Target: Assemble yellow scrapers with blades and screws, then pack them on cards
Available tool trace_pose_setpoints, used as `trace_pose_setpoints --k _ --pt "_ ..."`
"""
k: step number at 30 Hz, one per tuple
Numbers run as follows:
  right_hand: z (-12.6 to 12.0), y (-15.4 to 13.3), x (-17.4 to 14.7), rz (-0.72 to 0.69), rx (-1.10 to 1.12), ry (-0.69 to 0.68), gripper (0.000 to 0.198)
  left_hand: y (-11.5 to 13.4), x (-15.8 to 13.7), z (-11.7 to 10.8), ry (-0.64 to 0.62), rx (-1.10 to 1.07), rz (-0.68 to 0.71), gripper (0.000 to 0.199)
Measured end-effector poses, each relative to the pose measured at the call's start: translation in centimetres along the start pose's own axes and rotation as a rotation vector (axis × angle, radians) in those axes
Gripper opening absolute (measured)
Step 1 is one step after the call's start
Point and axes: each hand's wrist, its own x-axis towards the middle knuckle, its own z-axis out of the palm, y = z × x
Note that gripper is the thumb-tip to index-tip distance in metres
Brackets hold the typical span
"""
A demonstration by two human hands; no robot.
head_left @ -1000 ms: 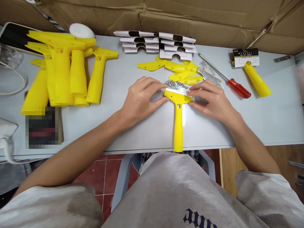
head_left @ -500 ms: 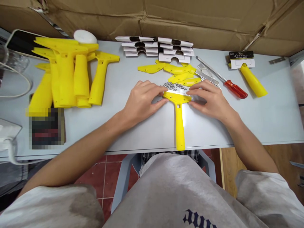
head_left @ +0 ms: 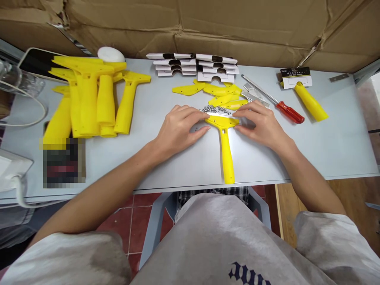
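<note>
A yellow plastic scraper [head_left: 227,158] lies on the table in front of me, its handle pointing toward my body. Along the top edge of its wide head runs a thin metal blade [head_left: 220,114]. My left hand [head_left: 181,128] has its index fingertip at the blade's left end, with the thumb just below, beside the head. At the right end, my right hand [head_left: 261,124] pinches the head and blade between thumb and fingers. Just beyond the blade is a pile of small screws [head_left: 216,109]. Several yellow cover pieces [head_left: 221,91] lie loosely behind the screws.
Yellow scraper handles [head_left: 89,99] are heaped at left, near a phone [head_left: 38,65]. Folded white cards [head_left: 175,67] stand in stacks at the back. Rightward lie a red-handled screwdriver [head_left: 289,112], metal blades [head_left: 255,97] and a carded scraper [head_left: 311,103]. Cardboard [head_left: 208,27] walls the back.
My left thumb has come slightly away from the scraper head. The handle's near end has swung slightly right. The whole view has shifted a little; both hands stay around the head.
</note>
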Motion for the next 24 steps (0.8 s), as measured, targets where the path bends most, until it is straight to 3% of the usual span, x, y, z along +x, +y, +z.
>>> trace_pose_setpoints --k 4,10,24 --pt "-0.21 0.31 -0.12 0.060 -0.039 0.011 0.039 0.19 0.10 -0.03 0.028 0.005 0.023 0.024" --pt "-0.17 0.35 -0.27 0.123 -0.016 -0.020 0.047 0.31 0.09 -0.14 0.046 0.001 -0.048 0.019" --pt "-0.03 0.15 -0.15 0.065 0.031 -0.007 0.043 0.30 0.16 -0.36 0.005 -0.043 -0.047 0.019"
